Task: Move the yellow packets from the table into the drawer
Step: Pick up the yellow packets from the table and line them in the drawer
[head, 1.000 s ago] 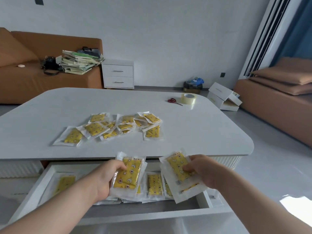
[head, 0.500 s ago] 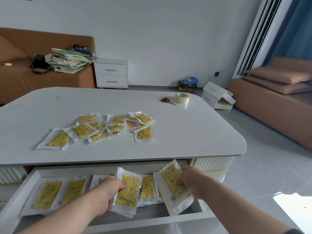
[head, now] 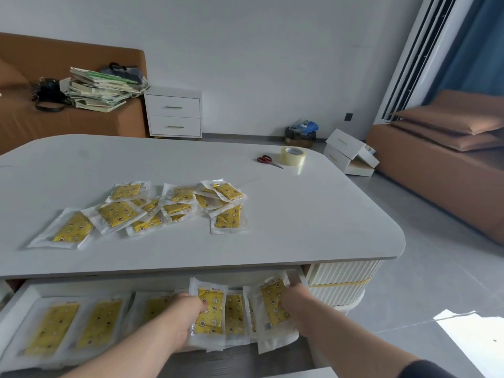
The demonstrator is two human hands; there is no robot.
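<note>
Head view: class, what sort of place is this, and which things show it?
Probably a home living room: a brown sofa stands against the wall, a white two-drawer cabinet sits beside it, and a white coffee table fills the middle.

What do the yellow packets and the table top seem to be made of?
The yellow packets: probably thin plastic film, glossy, with a translucent whitish border around yellow print; the edges crinkle. The table top: a smooth, matte, pale grey slab with rounded corners, perhaps stone or laminate; the look leaves it open.
</note>
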